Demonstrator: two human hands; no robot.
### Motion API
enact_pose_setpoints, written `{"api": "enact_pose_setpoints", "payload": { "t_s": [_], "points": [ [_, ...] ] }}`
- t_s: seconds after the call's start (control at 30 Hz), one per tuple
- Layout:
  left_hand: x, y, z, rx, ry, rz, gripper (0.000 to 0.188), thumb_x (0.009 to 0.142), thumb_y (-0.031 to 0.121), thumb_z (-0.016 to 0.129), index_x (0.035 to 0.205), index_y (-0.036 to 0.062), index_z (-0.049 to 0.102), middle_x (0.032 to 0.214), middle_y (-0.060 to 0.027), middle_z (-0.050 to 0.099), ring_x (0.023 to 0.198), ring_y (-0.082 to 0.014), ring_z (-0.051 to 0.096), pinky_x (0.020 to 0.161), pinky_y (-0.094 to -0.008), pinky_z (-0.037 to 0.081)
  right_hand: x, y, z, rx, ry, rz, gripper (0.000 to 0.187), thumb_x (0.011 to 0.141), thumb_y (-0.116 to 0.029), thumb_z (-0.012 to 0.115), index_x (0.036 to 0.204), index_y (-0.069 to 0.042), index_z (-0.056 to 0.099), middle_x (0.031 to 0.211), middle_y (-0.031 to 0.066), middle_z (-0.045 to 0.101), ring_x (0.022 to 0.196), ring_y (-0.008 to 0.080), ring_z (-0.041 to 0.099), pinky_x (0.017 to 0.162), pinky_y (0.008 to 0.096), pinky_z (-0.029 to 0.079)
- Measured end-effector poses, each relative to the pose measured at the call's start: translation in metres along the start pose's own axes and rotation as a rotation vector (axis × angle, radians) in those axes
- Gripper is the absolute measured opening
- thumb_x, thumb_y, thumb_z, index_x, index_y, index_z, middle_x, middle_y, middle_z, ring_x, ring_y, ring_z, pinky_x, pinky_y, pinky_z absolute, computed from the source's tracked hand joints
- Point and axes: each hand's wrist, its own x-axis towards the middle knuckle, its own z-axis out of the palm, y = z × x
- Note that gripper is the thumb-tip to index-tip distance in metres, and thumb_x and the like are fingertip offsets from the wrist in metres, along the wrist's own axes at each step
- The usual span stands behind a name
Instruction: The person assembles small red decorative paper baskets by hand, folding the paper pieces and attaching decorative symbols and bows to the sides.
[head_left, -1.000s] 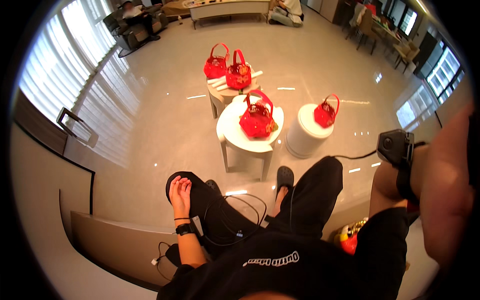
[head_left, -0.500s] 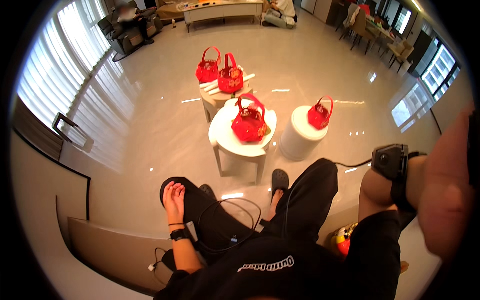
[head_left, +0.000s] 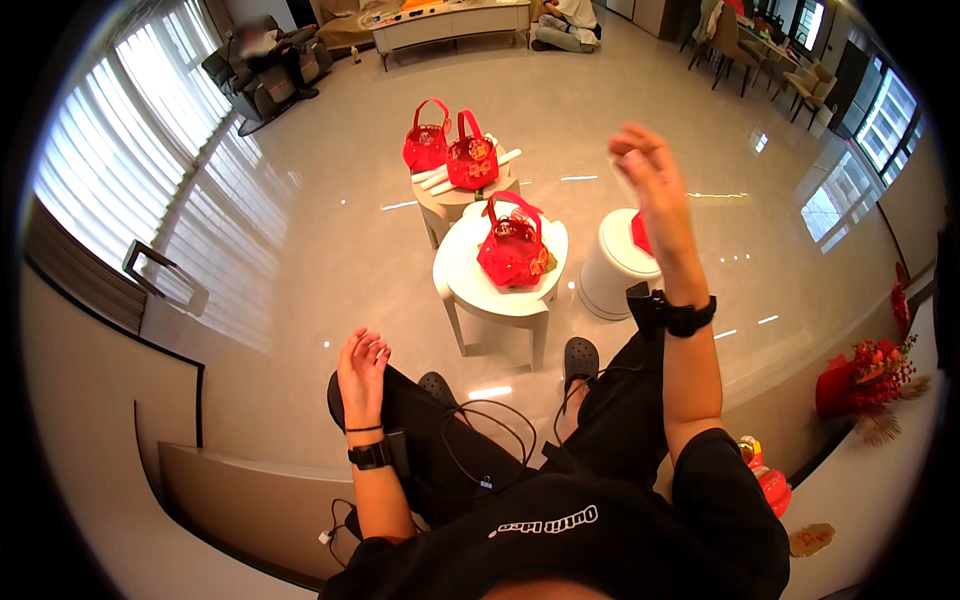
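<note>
Red basket (head_left: pixel 512 264) — handle (head_left: pixel 514 196) (arched) up — stands upright on white stool (head_left: pixel 459 262).

The left arm (head_left: pixel 382 508) comes up from the bottom and is quite straight. Its wrist (head_left: pixel 364 420) is near the left knee (head_left: pixel 342 398). The left hand (head_left: pixel 360 382) is palm up, with soft, curled fingers (head_left: pixel 375 348). I can't tell if it touches the leg.

The right arm (head_left: pixel 692 380) is bent at the elbow (head_left: pixel 697 428). Its lower part points up and away from the body. The right hand (head_left: pixel 660 200) is up high, past the right knee, much farther out than the left one. Its fingers bend over to the left and look a bit blurry.
</note>
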Motion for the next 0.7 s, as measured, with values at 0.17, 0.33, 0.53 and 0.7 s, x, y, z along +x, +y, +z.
{"api": "enact_pose_setpoints", "payload": {
  "t_s": [0.17, 0.33, 0.53, 0.7],
  "points": [
    [0.062, 0.010, 0.098, 0.282, -0.292, -0.035, 0.029, 0.096, 0.022, 0.051, 0.116, 0.0007, 0.053, 0.100, -0.0108, 0.063, 0.092, -0.0195, 0.062, 0.084, -0.0324, 0.050, -0.007, 0.100, 0.006, -0.464, -0.365, 0.243, 0.062, 0.081, -0.034, 0.074, 0.130, -0.005, 0.051, 0.119, 0.0155, 0.060, 0.106, 0.0254, 0.059, 0.090, 0.0363, 0.049],
    [0.112, -0.029, 0.127, 0.489, -0.392, -0.101, 0.029, 0.096, 0.021, 0.051, 0.118, 0.0017, 0.051, 0.102, -0.0101, 0.064, 0.093, -0.0172, 0.062, 0.084, -0.0312, 0.050, -0.011, 0.164, 0.011, -0.597, -0.454, 0.351, 0.044, 0.082, -0.032, 0.071, 0.115, -0.004, 0.062, 0.094, 0.0152, 0.068, 0.084, 0.0241, 0.065, 0.077, 0.0358, 0.051],
    [0.110, -0.063, 0.141, 0.839, -0.264, -0.096, 0.061, 0.091, 0.043, 0.057, 0.136, 0.0076, 0.037, 0.133, -0.0097, 0.046, 0.117, -0.0196, 0.049, 0.094, -0.0382, 0.043, 0.009, 0.137, 0.042, -0.297, -0.371, 0.413, 0.024, 0.093, -0.024, 0.061, 0.099, -0.001, 0.061, 0.077, 0.0024, 0.061, 0.070, 0.0066, 0.056, 0.063, 0.0242, 0.047],
    [0.108, -0.070, 0.156, 0.442, -0.139, -0.393, 0.077, 0.086, 0.059, 0.058, 0.143, 0.0141, 0.031, 0.142, -0.0084, 0.034, 0.126, -0.0283, 0.041, 0.093, -0.0552, 0.042, 0.008, 0.139, 0.066, 0.028, -0.350, 0.278, 0.018, 0.093, -0.020, 0.059, 0.097, -0.002, 0.058, 0.081, 0.0006, 0.060, 0.072, 0.0061, 0.053, 0.065, 0.0236, 0.046]
  ]
}}
